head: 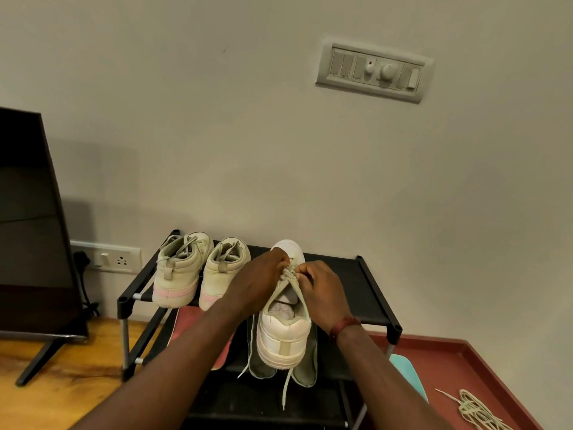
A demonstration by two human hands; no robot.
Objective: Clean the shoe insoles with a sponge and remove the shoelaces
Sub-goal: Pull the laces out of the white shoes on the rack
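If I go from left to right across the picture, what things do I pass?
black screen → wall socket → beige sneaker → second beige sneaker → white shoe → loose laces

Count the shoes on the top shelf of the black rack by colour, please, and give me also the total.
Shoes with pink on the heel: 2
Plain white shoe: 1
Total: 3 shoes
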